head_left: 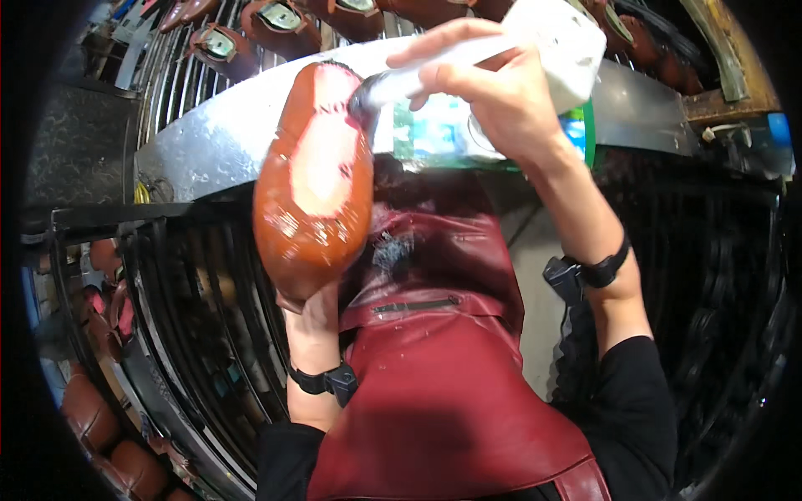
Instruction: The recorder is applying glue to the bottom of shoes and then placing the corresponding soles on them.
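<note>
Harsh glare whitens the metal bench (213, 125); shadow dims the red apron (439, 367); edges bend (corners black).

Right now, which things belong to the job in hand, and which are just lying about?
In use:
brown shoe, at the left hand;
dark-tipped brush, in the right hand.

Seemingly idle:
other brown shoes;
white object;
green-edged object.

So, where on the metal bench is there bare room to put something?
The metal bench shows bare surface left of the brown shoe, and a strip right of the green-edged container. The middle is crowded: white container, brush, right hand.
</note>
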Action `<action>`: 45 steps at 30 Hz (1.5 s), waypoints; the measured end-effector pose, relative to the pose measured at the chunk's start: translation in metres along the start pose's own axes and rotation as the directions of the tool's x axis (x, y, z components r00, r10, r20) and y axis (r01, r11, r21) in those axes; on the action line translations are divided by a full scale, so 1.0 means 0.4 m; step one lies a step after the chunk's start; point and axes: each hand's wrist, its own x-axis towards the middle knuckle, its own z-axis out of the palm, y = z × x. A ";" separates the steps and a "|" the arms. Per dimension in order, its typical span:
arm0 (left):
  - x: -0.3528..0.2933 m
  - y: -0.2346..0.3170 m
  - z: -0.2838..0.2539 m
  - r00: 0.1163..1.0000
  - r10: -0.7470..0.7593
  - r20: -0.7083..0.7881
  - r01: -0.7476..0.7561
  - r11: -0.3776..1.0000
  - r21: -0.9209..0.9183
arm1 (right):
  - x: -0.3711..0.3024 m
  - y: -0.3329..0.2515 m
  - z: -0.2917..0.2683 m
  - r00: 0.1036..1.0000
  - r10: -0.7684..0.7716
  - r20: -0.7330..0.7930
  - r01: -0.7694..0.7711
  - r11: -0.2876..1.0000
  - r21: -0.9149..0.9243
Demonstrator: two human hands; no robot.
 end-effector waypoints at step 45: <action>-0.057 0.475 -1.196 0.708 -0.237 -0.665 0.634 -0.202 0.747 | -0.394 0.027 0.023 0.755 0.189 -0.628 -0.016 0.963 0.271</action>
